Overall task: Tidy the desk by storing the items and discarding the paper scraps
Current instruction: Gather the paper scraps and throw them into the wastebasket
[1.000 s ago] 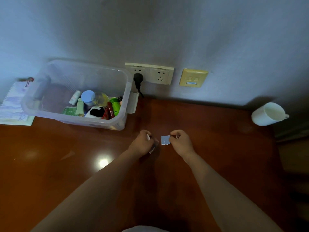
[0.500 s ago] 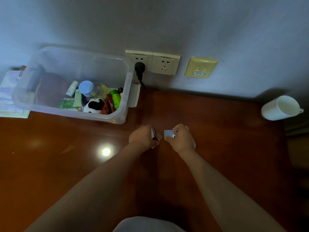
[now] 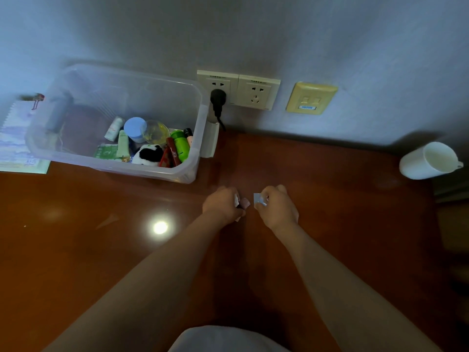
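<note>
Plainly featherweight, thin and limp: a small pale-blue paper scrap (image 3: 258, 199) pinched at its right edge between thumb and fingertips of the right hand (image 3: 278, 208), held just above the glossy reddish-brown wooden table (image 3: 355, 224). Curled shut beside it, the left hand (image 3: 224, 205), with a sliver of white paper scrap (image 3: 237, 200) showing at the knuckles and another bit peeking below the palm (whether one piece or several, impossible to tell). Close together but not touching, the two hands.

Likely to crumple or tear under any pull, and to flutter off in a draught; no strength needed, only a firm pinch. Best taken by an edge or corner, or simply balled into the fist. Awkward to lift when lying flat on so slick a surface; easier slid to the rim or nudged up by a fingernail.

Well to the left against the wall, a clear plastic storage bin (image 3: 195, 138) already loaded with bottles, tubes and a black-and-white plush toy (image 3: 148, 154). Beside it, a spiral notebook (image 3: 15, 138). Far right, a white plastic cup (image 3: 429, 161) tipped on its side, perhaps the place for scraps. No waste basket in view.
</note>
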